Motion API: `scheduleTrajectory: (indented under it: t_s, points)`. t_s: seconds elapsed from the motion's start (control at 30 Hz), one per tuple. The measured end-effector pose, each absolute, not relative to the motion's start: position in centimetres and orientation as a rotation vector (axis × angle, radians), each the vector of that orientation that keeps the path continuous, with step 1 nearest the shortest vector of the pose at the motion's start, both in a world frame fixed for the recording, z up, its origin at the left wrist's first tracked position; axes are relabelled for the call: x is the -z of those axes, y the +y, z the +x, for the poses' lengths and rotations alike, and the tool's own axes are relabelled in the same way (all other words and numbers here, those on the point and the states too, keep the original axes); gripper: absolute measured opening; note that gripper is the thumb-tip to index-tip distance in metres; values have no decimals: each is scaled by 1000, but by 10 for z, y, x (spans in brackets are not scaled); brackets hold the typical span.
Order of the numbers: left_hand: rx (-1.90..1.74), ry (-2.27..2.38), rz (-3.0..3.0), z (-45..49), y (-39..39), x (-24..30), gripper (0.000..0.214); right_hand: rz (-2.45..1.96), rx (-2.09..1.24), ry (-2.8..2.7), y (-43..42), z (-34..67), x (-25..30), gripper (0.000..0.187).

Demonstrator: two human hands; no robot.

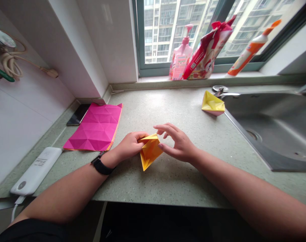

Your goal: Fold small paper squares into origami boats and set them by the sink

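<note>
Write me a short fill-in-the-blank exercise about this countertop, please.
A black ____ circles the left wrist, just behind the left hand, which holds folded yellow paper.
A creased magenta sheet lies beside a dark ____.
A second folded yellow piece sits at the edge of the steel ____.

Missing words: watch, smartphone, sink.
</note>
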State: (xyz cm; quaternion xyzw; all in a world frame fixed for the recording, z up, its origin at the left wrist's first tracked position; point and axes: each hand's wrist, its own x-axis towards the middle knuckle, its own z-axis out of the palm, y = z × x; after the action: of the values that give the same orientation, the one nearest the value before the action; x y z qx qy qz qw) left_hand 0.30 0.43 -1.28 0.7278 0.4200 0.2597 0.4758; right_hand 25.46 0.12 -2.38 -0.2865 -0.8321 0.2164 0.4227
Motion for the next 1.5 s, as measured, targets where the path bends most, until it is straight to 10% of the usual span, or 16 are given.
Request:
scheduleTrajectory:
  t_s: [0.33,1.5]
  points:
    - [-749,1087,1816,3,2,11,37,-775,-582,-2008,5,255,20,6]
    - [-707,973,2108,-3,-9,5,49,-1030,-410,-2255,43,286,39,41]
